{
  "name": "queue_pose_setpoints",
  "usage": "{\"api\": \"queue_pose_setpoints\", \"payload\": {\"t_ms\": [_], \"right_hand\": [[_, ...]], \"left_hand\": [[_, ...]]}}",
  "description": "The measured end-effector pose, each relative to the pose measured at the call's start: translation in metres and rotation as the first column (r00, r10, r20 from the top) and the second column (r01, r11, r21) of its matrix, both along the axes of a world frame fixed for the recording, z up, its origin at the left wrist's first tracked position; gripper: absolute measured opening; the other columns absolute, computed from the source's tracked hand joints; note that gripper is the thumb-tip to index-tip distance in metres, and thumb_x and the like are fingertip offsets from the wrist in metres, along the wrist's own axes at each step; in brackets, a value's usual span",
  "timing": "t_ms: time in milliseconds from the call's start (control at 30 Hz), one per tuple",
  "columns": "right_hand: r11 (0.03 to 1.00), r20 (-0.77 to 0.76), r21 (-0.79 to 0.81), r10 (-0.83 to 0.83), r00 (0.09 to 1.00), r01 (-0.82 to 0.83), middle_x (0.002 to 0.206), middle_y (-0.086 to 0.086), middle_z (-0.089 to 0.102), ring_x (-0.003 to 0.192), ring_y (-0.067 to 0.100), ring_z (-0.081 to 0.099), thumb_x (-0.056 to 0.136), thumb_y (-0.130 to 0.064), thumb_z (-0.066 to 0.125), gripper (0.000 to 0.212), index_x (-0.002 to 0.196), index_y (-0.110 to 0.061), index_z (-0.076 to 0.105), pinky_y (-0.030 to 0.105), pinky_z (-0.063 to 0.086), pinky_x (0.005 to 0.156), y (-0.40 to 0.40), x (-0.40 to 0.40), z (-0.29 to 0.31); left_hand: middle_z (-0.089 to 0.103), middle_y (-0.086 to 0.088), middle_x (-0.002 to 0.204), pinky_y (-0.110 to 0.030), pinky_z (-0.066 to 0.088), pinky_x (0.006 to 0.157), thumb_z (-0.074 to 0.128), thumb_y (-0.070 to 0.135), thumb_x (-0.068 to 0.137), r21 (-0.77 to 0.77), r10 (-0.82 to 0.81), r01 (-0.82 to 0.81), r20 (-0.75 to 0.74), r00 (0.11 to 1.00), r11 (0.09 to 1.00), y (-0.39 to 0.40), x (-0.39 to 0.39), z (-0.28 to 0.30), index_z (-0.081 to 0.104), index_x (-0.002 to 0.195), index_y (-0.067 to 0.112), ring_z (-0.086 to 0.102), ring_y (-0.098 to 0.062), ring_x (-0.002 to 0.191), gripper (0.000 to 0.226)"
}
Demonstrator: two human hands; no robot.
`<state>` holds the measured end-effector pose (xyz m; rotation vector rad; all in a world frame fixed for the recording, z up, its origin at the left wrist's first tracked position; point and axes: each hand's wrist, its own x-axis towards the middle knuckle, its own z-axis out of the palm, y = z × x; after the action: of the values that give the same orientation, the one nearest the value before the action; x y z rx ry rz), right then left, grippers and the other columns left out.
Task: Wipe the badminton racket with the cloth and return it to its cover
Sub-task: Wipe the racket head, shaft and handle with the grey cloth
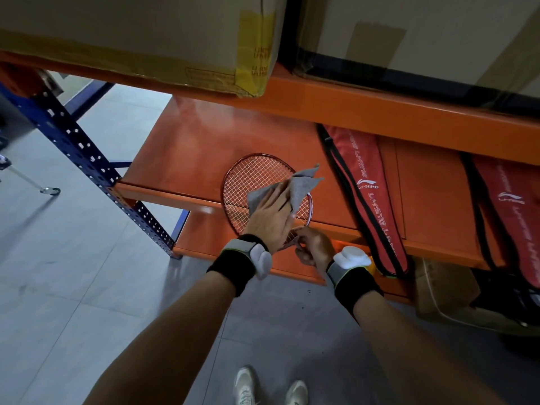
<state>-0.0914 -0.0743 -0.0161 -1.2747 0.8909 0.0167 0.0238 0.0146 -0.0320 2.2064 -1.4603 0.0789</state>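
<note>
Our left hand (270,217) lies flat and spread, pressing the grey cloth (295,185) onto the strings of the red badminton racket (248,182). Just right of it, our right hand (314,247) is closed around the racket's throat below the head, steadying it over the orange shelf (190,147). We judge the wiping is under way, with the frame's far edge not yet reached; the return to the cover is all still to do. Further right of both hands lies one red Li-Ning racket cover (368,197), and beyond it a second cover (508,217). We count one racket, one cloth, two covers.
</note>
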Motion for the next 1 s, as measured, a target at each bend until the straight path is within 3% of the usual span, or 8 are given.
{"api": "queue_pose_setpoints", "payload": {"t_ms": [100,200,333,433,567,633,867,1000], "right_hand": [[0.999,-0.015,-0.022,0.034,0.999,-0.034,0.041,0.001,0.038,0.032,0.014,0.025,0.092,-0.021,0.037,0.041,0.057,-0.008,0.052,0.018,0.017,0.040,-0.003,-0.004,0.002],[0.998,-0.009,-0.037,0.042,0.999,-0.042,0.036,0.000,0.038,0.028,0.013,0.026,0.096,-0.025,0.030,0.046,0.057,-0.006,0.043,0.015,0.019,0.036,-0.006,-0.009,0.004],[0.998,-0.019,0.048,-0.041,0.999,0.042,0.047,0.006,0.044,0.032,0.015,0.026,0.099,-0.037,0.028,0.050,0.070,-0.004,0.051,0.014,0.016,0.036,-0.015,-0.011,0.005],[0.997,-0.019,0.057,-0.057,0.998,0.058,0.054,0.007,0.050,0.035,0.015,0.027,0.098,-0.055,0.022,0.065,0.070,-0.005,0.054,0.015,0.017,0.038,-0.022,-0.009,0.006],[0.984,-0.036,0.072,-0.158,0.987,0.160,0.042,-0.002,0.043,0.029,0.010,0.031,0.090,-0.074,0.023,0.077,0.046,-0.019,0.052,0.012,0.023,0.036,-0.023,-0.005,0.008],[0.973,-0.033,0.093,-0.210,0.977,0.213,0.038,-0.004,0.049,0.027,0.009,0.038,0.088,-0.077,0.027,0.082,0.037,-0.020,0.057,0.011,0.030,0.036,-0.026,-0.005,0.008],[0.967,-0.015,0.134,-0.218,0.976,0.219,0.045,0.003,0.051,0.026,0.009,0.036,0.085,-0.079,0.032,0.074,0.054,-0.016,0.056,0.011,0.026,0.034,-0.039,-0.018,0.000],[0.959,-0.024,0.155,-0.239,0.971,0.239,0.036,-0.004,0.045,0.023,0.007,0.036,0.086,-0.077,0.036,0.068,0.061,-0.015,0.048,0.011,0.027,0.032,-0.044,-0.022,-0.001]], "left_hand": [[0.011,-0.010,0.163,-0.038,0.008,0.123,0.034,0.021,0.102,0.018,0.091,-0.090,-0.017,0.996,0.996,-0.007,0.009,0.005,0.013,0.153,0.006,0.006,-0.024,0.151,0.057],[0.008,-0.007,0.164,-0.040,0.006,0.123,0.039,0.019,0.100,0.046,0.169,-0.167,-0.026,0.985,0.985,-0.013,0.013,0.010,0.019,0.152,0.007,0.001,-0.023,0.151,0.057],[0.013,-0.010,0.162,-0.043,0.009,0.123,0.046,0.002,0.094,0.020,0.046,-0.047,0.037,0.998,0.999,-0.017,-0.005,0.006,0.027,0.150,0.004,0.005,-0.026,0.151,0.060],[0.017,-0.013,0.161,-0.047,0.016,0.122,0.043,0.011,0.096,0.054,-0.022,0.017,0.089,0.996,0.998,-0.022,-0.024,-0.005,0.028,0.150,0.004,0.010,-0.029,0.151,0.056],[0.018,-0.016,0.160,-0.049,0.017,0.121,0.032,0.020,0.092,0.148,-0.029,0.010,0.128,0.991,0.989,-0.030,-0.048,-0.017,0.019,0.152,0.004,0.009,-0.032,0.150,0.064],[0.021,-0.018,0.159,-0.050,0.017,0.121,0.031,0.022,0.087,0.168,-0.047,0.026,0.124,0.991,0.985,-0.032,-0.056,-0.021,0.019,0.151,0.002,0.012,-0.033,0.150,0.067],[0.023,-0.018,0.158,-0.047,0.012,0.122,0.032,0.009,0.088,0.188,-0.110,0.072,0.196,0.974,0.980,-0.019,-0.063,-0.032,0.024,0.149,0.000,0.006,-0.030,0.151,0.062],[0.013,-0.015,0.161,-0.048,0.015,0.121,0.035,0.018,0.095,0.168,-0.101,0.065,0.221,0.970,0.984,-0.006,-0.062,-0.037,0.014,0.151,0.000,0.002,-0.029,0.151,0.062]]}}
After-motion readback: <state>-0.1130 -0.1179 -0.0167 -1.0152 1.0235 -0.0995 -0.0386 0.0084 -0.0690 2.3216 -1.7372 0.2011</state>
